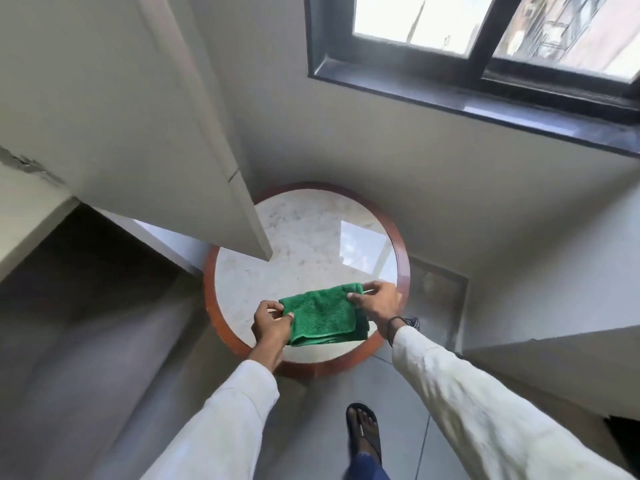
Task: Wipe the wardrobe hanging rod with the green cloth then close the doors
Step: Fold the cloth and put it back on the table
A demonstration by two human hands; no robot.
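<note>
A folded green cloth (323,315) lies over the near part of a round marble-topped table (311,237) with a reddish wooden rim. My left hand (272,323) pinches the cloth's left edge. My right hand (377,303) pinches its upper right corner. An open pale wardrobe door (138,116) reaches from the upper left out over the table's left side. The dark wardrobe interior (86,271) shows at the left below it. The hanging rod is not visible.
A dark-framed window (485,46) with a black sill sits in the wall above the table. A grey ledge (554,358) juts in at the right. My sandalled foot (363,431) stands on the grey floor below the table.
</note>
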